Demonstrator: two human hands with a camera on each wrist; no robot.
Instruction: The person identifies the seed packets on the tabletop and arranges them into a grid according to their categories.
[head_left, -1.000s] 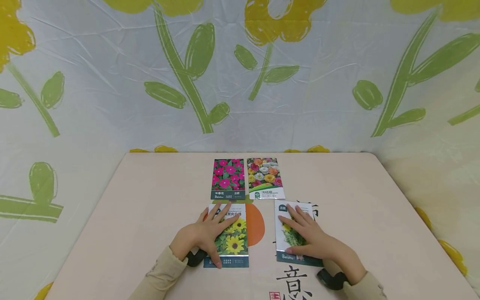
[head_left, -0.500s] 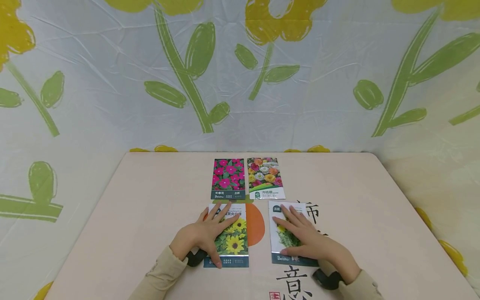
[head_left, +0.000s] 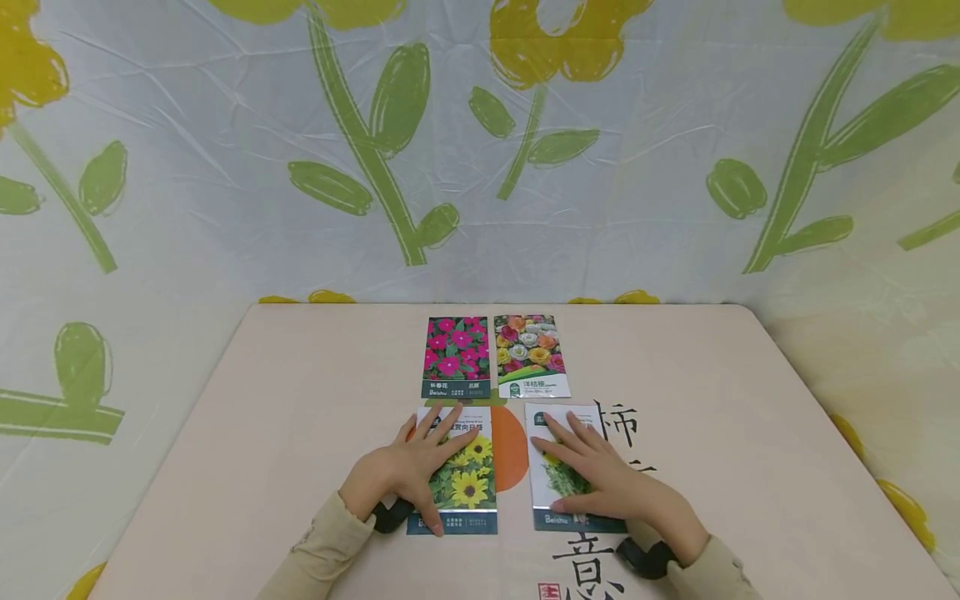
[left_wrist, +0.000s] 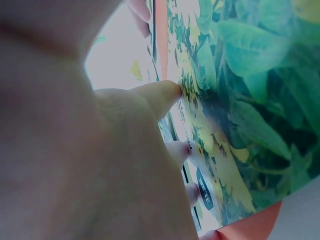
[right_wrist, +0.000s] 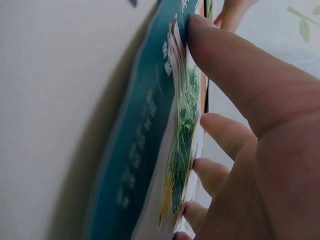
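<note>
My left hand (head_left: 411, 467) rests with spread fingers on a seed packet with yellow sunflowers (head_left: 471, 492), which lies flat on the table (head_left: 300, 400). In the left wrist view, fingertips touch the face of that sunflower packet (left_wrist: 260, 100). Across a narrow gap to the right, my right hand (head_left: 607, 475) presses spread fingers on a white seed packet with green plants (head_left: 543, 492) and a dark teal bottom band. The right wrist view shows the thumb and fingertips against this white packet (right_wrist: 185, 110); its lower edge stands slightly off the table.
Behind the hands lie a pink-flower seed packet (head_left: 457, 354) and a mixed-colour flower packet (head_left: 531, 354), side by side. An orange print (head_left: 512, 450) and black printed characters (head_left: 587, 567) mark the tabletop. A flower-patterned curtain (head_left: 480, 242) hangs behind the table.
My right hand has slid the white seed packet left across the table, closer to the sunflower packet. The left hand and the two back packets have stayed put.
</note>
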